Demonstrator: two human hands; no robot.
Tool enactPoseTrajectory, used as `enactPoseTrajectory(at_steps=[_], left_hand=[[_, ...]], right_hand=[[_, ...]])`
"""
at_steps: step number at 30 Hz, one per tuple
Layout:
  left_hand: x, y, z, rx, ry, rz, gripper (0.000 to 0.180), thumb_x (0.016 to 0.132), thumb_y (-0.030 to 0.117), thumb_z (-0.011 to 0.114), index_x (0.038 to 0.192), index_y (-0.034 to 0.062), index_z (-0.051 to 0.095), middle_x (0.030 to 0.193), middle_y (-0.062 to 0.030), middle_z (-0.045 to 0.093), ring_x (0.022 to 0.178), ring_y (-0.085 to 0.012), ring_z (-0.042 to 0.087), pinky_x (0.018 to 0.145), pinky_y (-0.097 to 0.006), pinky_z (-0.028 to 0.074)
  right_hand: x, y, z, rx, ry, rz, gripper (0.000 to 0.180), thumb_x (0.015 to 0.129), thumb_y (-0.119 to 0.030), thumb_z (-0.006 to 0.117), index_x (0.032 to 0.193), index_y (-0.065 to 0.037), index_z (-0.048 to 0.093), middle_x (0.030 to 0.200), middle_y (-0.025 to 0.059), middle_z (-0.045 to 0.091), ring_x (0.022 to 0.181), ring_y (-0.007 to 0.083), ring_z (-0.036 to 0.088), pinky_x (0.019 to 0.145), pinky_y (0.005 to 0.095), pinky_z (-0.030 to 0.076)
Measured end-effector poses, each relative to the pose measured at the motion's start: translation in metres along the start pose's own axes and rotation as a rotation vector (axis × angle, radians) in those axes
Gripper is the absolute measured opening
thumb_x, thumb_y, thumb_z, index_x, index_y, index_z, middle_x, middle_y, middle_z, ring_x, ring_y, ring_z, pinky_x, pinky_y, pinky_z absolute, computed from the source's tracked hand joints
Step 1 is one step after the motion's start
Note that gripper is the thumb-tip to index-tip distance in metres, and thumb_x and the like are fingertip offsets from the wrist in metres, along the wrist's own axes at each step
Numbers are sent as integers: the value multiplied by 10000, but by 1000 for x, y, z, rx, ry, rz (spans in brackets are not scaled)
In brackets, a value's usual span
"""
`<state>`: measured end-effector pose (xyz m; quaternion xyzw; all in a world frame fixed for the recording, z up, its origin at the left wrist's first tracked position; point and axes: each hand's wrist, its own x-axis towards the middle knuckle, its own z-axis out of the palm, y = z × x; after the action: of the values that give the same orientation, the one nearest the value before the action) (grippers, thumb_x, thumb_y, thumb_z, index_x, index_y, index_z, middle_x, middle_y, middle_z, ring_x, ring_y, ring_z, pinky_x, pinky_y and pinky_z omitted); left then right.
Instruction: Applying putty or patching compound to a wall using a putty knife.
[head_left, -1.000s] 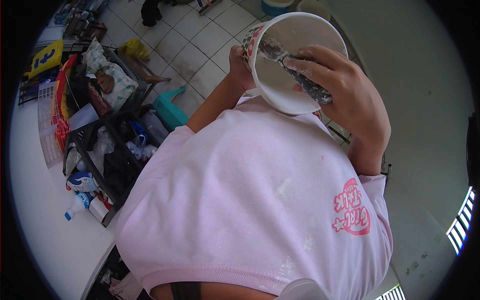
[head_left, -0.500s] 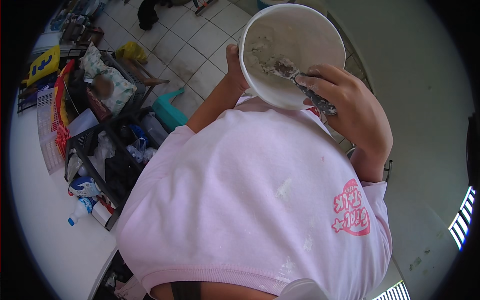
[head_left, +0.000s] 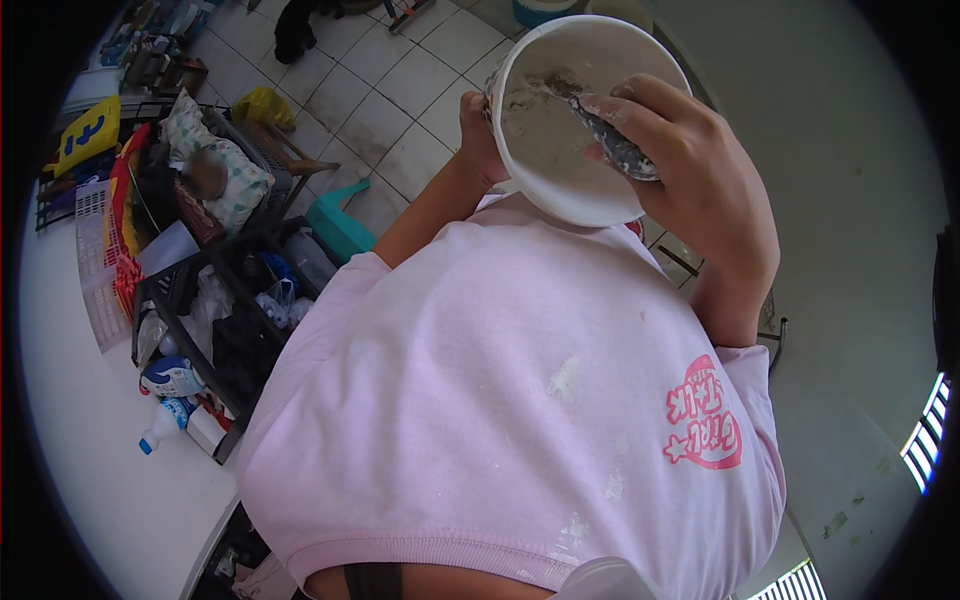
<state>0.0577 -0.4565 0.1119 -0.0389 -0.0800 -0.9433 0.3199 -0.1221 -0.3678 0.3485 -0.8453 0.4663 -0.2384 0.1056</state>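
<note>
Head view: closest is the pale pink shirt (head_left: 480, 380), smeared with white. Beyond it the white bucket (head_left: 570, 216) tilts its mouth toward the camera, gripped at its left rim by the left hand (head_left: 481, 140). The right hand (head_left: 690, 165) is closed round a smeared, dark-handled tool (head_left: 618, 148), angled into the bucket toward the left wall, where greyish paste (head_left: 525, 103) clings. To the left, a black rack (head_left: 240, 395) is crammed with bags; a blue-capped bottle (head_left: 165, 422) sits beside its near corner. Farther off are a teal object (head_left: 342, 222) and a yellow bag (head_left: 266, 104).

The right hand blocks part of the bucket's mouth; the tool's tip is hard to make out. The left fingers are mostly hidden behind the bucket. Another bucket, blue (head_left: 540, 12), is cut off at the top.
</note>
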Motion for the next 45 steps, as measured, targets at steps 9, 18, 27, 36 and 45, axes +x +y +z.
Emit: enactPoseTrajectory(at_steps=[9, 18, 27, 36, 45], left_hand=[[-7, -1, 6, -116, -68, 49, 830, 824, 606, 562, 1496, 134, 439, 1488, -160, 485, 1321, -357, 516, 1102, -555, 428], [0, -11, 31, -436, -146, 49, 711, 970, 583, 444, 1512, 125, 394, 1519, -152, 441, 1345, -341, 488, 1110, -552, 423], [1, -33, 26, -361, -76, -49, 648, 1012, 522, 428, 1508, 108, 386, 1483, -143, 480, 1322, -320, 508, 1109, -512, 440], [-12, -38, 18, 5, 86, -94, 808, 854, 616, 508, 1475, 101, 457, 1440, -173, 527, 1279, -337, 551, 1070, -519, 468], [-16, -32, 33, 357, 232, 24, 897, 760, 622, 564, 1485, 107, 445, 1443, -194, 520, 1250, -381, 571, 1064, -566, 454]], right_hand=[[-10, -10, -1, 103, -274, 86, 338, 675, 63, 685, 1011, 28, 693, 893, 144, 633, 861, 360, 647, 735, 447, 524], [-13, -1, -29, 192, -211, 85, 345, 715, 51, 756, 1055, 22, 704, 880, 157, 659, 768, 356, 665, 661, 415, 520], [7, -2, -22, 107, -314, 86, 260, 725, 40, 751, 981, 12, 723, 890, 154, 679, 786, 357, 672, 689, 423, 532], [12, 1, -17, 73, -221, 223, 203, 742, -3, 738, 945, -6, 740, 923, 169, 701, 829, 372, 670, 744, 422, 542], [6, -25, 10, -12, -190, -20, 252, 628, 90, 664, 871, 31, 693, 921, 146, 660, 852, 368, 656, 765, 446, 536]])
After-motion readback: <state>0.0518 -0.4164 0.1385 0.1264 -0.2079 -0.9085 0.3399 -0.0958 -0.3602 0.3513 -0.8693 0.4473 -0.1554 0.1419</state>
